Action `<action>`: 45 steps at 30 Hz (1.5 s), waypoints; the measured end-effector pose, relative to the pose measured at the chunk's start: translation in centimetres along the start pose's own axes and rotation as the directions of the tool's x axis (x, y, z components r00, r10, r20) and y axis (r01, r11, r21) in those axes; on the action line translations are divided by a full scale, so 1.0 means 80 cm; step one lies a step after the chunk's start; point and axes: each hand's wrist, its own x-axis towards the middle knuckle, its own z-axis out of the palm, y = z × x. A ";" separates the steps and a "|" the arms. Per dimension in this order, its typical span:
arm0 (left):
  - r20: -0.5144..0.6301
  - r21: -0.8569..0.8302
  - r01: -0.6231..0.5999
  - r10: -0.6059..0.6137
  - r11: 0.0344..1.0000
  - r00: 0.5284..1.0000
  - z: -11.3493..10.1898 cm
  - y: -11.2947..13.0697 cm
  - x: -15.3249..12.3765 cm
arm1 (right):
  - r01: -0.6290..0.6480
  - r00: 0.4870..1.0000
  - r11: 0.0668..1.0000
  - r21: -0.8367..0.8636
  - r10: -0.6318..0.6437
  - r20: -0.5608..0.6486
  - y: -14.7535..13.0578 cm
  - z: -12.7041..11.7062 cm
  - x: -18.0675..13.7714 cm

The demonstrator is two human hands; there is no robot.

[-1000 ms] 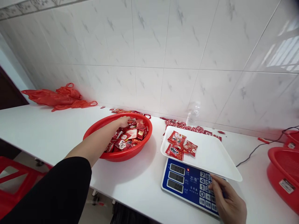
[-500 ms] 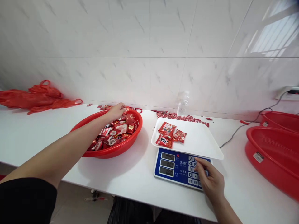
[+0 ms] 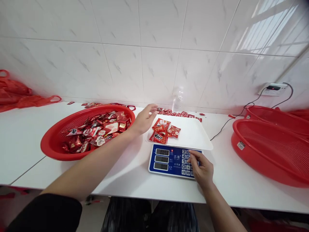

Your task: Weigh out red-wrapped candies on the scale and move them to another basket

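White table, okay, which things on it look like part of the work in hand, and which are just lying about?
Apparently in use:
scale
right hand, over the scale
tray
packets on the tray
left hand, near the tray
filled basket

Apparently just lying about:
red bags
clear bottle
loose packets behind the tray
baskets on the right

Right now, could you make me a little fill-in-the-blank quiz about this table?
1. The right hand is at the scale, whose front panel is mainly coloured ____.
2. The left hand is by the ____-coloured tray.
3. Packets on that tray are mostly ____ in colour.
4. As pictured, the filled basket is to the scale's ____.

Missing words: blue; white; red; left.
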 end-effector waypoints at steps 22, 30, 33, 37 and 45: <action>-0.305 -0.080 -0.266 0.231 0.961 0.924 0.018 -0.083 -0.121 | 0.157 0.985 0.987 -0.031 -0.154 0.071 -0.027 0.003 0.025; -0.359 -0.217 -0.213 0.126 0.953 0.925 0.014 -0.079 -0.122 | 0.333 0.710 0.901 -0.279 -0.045 0.703 -0.083 0.062 0.126; -0.357 -0.231 -0.194 0.102 0.954 0.929 0.013 -0.078 -0.123 | 0.337 0.583 0.881 -0.333 0.082 0.809 -0.084 0.091 0.150; -0.341 -0.262 -0.157 0.060 0.952 0.938 0.012 -0.077 -0.123 | 0.404 0.507 0.851 -0.335 0.097 0.856 -0.078 0.109 0.162; -0.304 -0.251 -0.118 0.038 0.961 0.952 0.010 -0.073 -0.124 | 0.598 0.591 0.739 -0.311 -0.144 0.794 -0.063 0.114 0.170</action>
